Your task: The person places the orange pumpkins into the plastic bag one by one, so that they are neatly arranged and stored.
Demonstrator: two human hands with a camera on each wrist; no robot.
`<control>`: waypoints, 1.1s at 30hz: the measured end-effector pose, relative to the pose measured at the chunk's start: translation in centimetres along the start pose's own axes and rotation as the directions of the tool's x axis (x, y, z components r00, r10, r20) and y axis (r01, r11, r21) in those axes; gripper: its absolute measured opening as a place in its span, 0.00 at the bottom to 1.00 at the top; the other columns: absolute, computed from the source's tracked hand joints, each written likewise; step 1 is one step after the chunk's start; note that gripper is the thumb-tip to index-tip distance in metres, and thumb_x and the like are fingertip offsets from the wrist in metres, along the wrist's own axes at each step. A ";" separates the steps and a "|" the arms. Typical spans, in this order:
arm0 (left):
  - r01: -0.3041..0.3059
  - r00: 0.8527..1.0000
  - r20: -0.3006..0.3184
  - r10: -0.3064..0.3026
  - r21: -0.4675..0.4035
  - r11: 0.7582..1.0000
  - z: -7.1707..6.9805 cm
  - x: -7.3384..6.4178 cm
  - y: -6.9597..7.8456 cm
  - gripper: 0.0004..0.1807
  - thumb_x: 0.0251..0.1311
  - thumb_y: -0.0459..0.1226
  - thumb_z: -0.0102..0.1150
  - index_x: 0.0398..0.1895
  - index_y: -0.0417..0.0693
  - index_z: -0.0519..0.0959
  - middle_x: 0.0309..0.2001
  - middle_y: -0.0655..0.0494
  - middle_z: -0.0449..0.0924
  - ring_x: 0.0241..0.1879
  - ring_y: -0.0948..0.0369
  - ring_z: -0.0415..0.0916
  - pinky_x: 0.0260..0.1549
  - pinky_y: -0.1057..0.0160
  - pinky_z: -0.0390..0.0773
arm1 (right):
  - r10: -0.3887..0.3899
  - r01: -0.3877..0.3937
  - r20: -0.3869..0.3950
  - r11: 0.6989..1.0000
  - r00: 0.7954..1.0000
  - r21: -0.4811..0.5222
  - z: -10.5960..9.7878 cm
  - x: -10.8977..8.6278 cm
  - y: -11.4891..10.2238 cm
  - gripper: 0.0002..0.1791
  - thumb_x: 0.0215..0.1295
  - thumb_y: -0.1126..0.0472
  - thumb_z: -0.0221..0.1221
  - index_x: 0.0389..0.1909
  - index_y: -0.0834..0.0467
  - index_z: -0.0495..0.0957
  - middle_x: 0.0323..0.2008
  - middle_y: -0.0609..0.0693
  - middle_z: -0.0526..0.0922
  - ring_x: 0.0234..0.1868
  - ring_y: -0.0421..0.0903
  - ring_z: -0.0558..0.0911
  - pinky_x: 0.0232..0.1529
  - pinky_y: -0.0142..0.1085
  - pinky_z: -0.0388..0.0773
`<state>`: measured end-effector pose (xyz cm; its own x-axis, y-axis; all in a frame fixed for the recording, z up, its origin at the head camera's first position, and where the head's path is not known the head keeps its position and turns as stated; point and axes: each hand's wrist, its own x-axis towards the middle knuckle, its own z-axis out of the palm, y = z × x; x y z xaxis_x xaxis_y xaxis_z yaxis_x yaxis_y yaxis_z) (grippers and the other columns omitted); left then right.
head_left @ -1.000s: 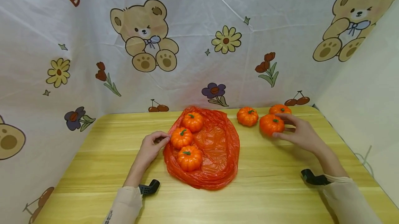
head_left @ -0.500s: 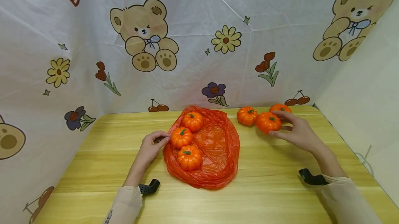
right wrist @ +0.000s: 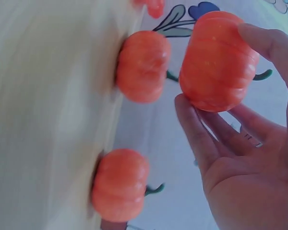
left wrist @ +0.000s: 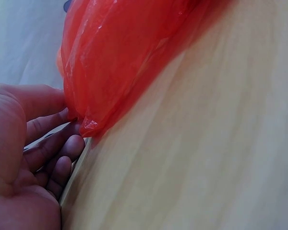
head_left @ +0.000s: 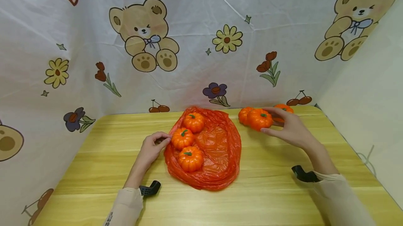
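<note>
A small orange pumpkin [head_left: 260,119] with a green stem is gripped between the thumb and fingers of my right hand [head_left: 291,129]. In the right wrist view this held pumpkin [right wrist: 220,62] is raised off the table. On the left, my left hand [head_left: 155,147] pinches the edge of a red plastic bag [head_left: 217,149], which lies spread open on the table. The left wrist view has the thumb and fingers at a gathered corner of the bag [left wrist: 110,62]. Inside the bag's left half sit three pumpkins: one at the back [head_left: 193,122], a middle one [head_left: 182,139] and a front one [head_left: 190,159].
Two more pumpkins stand at the table's back right: one [head_left: 245,115] partly behind the held one, another [head_left: 284,108] partly behind the right hand. A printed bear curtain [head_left: 189,44] hangs behind the wooden table [head_left: 258,191], with a pale wall [head_left: 371,96] at right.
My right hand has moved left with the pumpkin, lifting it slightly, so it now overlaps the left one of the two back pumpkins. My left hand has stayed at the bag's edge.
</note>
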<state>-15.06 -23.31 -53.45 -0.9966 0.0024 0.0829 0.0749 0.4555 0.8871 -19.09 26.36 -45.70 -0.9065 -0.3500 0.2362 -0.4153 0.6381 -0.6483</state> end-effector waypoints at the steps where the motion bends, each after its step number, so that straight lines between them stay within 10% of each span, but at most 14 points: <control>1: 0.001 1.000 -0.001 -0.001 -0.002 1.000 0.0 0.0 0.0 0.07 0.72 0.37 0.65 0.47 0.47 0.89 0.45 0.49 0.86 0.42 0.56 0.76 0.42 0.68 0.76 | -0.007 0.007 0.006 1.000 1.000 0.004 0.1 0.2 -0.3 0.40 0.64 0.49 0.75 0.73 0.57 0.73 0.66 0.58 0.78 0.63 0.64 0.82 0.60 0.31 0.80; 8: -0.001 1.000 -0.002 0.001 0.008 1.000 -0.1 0.0 -0.1 0.08 0.73 0.37 0.65 0.48 0.45 0.88 0.46 0.48 0.86 0.41 0.58 0.76 0.42 0.68 0.75 | -0.035 0.032 0.049 0.998 0.998 0.062 1.3 1.4 -1.6 0.41 0.63 0.50 0.76 0.74 0.56 0.72 0.67 0.57 0.79 0.62 0.61 0.83 0.61 0.59 0.80; 33: -0.018 1.000 -0.004 0.018 -0.006 1.000 0.0 0.0 -0.3 0.09 0.73 0.38 0.65 0.47 0.44 0.88 0.44 0.47 0.87 0.40 0.59 0.75 0.41 0.69 0.75 | -0.114 0.084 0.157 0.979 0.981 0.183 8.3 5.4 -7.5 0.40 0.59 0.50 0.78 0.72 0.51 0.74 0.66 0.50 0.80 0.65 0.55 0.81 0.62 0.54 0.81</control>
<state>-15.14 -23.42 -53.77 -0.9949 0.0065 0.1007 0.0928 0.4501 0.8881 -20.26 13.93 -45.56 -0.8301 -0.5235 0.1921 -0.4694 0.4700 -0.7475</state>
